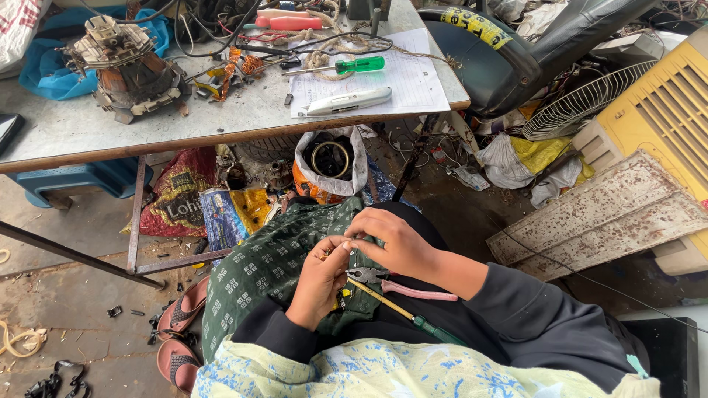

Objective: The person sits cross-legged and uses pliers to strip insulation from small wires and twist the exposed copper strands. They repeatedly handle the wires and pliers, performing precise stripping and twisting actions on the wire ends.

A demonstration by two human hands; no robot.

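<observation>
Both the left hand [318, 284] and right hand [394, 239] are pinching a small part [327, 254] over the lap, beside resting pliers [402, 284], which may be slipping off if the knees shift.

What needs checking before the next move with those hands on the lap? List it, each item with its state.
1. Both hands meet on one small item: ok; left hand and right hand pinch together at the fingertips.
2. What the small item is: cannot tell; the fingers hide it.
3. Pink-handled metal pliers within reach: ok; they lie on the lap under the right hand.
4. Thin green-handled screwdriver within reach: ok; it lies across the lap beside the pliers.
5. Lap tools lying steady: cannot tell.
6. Second green-handled screwdriver on the white lined paper sheet: ok; it lies on the table.
</observation>
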